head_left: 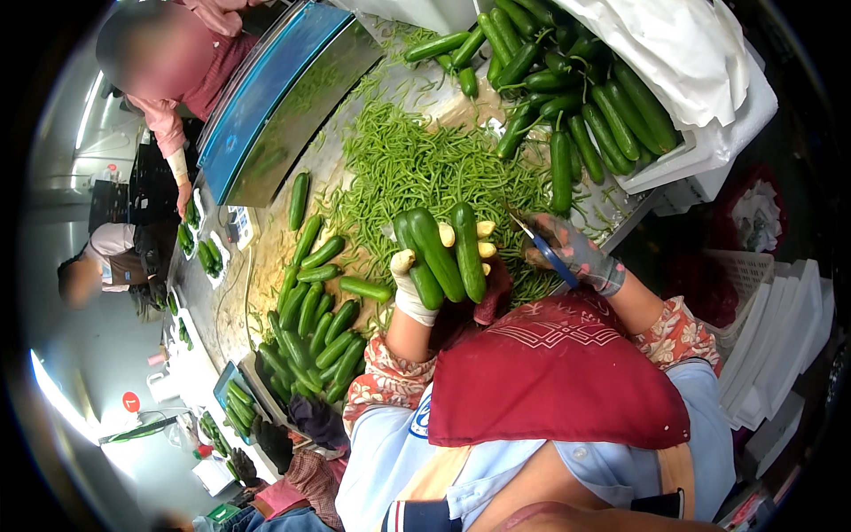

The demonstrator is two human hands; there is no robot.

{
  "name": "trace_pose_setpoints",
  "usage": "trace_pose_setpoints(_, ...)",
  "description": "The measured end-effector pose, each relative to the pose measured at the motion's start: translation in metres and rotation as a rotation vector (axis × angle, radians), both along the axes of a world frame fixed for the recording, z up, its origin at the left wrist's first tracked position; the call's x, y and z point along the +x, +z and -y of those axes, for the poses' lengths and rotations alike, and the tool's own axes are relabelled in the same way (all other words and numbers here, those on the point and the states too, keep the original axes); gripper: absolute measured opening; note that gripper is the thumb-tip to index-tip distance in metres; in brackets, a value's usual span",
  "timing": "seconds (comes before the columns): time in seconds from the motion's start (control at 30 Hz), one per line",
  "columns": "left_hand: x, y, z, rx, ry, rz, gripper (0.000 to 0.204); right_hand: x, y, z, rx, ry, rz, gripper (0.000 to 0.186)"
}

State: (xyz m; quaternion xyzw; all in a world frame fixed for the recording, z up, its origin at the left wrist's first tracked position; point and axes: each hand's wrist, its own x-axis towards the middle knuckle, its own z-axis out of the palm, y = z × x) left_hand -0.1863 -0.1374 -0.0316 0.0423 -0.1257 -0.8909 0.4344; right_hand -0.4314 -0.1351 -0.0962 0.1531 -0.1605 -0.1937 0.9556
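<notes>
Three green cucumbers lie side by side in my left hand. That hand wears a pale glove or wrap, and its yellowish fingertips curl round the cucumbers. Just to the right, my right hand, in a grey patterned glove, grips scissors by their blue handles. The blades point up and left, near the held cucumbers but apart from them. Beneath and beyond both hands spreads a heap of green beans. More loose cucumbers are piled to the left of my left hand.
At the far right, a white foam box holds many cucumbers under white sheeting. A blue-edged metal panel stands at the far left. A co-worker's hand reaches toward packed cucumbers; dark-gloved hands show at lower left. White trays stack at right.
</notes>
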Motion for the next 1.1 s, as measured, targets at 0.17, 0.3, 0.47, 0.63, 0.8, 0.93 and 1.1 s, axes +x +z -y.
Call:
trace_pose_setpoints(0.17,0.001,0.004,-0.004,-0.032,-0.186,-0.01,0.053,-0.02,-0.024,-0.001,0.482,0.263,0.075,0.048)
trace_pose_setpoints(0.3,-0.001,0.009,-0.005,-0.013,-0.233,0.052,0.054,-0.026,0.006,0.0,0.465,0.383,0.038,0.052)
trace_pose_setpoints(0.47,-0.003,0.004,-0.006,0.036,-0.22,-0.018,0.053,-0.011,0.001,0.004,0.283,0.415,0.248,0.056)
trace_pose_setpoints(0.63,-0.005,0.008,-0.007,0.091,-0.135,0.019,0.053,-0.009,0.008,0.003,0.403,0.379,0.135,0.055)
trace_pose_setpoints(0.8,-0.007,0.003,-0.007,0.116,-0.116,0.016,0.054,-0.005,0.005,0.001,0.376,0.375,0.142,0.058)
trace_pose_setpoints(0.93,-0.01,0.004,-0.007,0.134,-0.113,0.044,0.056,-0.006,-0.004,0.001,0.216,0.299,-0.025,0.05)
trace_pose_setpoints(1.1,-0.014,0.009,0.006,0.208,0.173,0.097,0.056,-0.003,0.015,-0.01,-0.652,-0.439,-1.076,0.054)
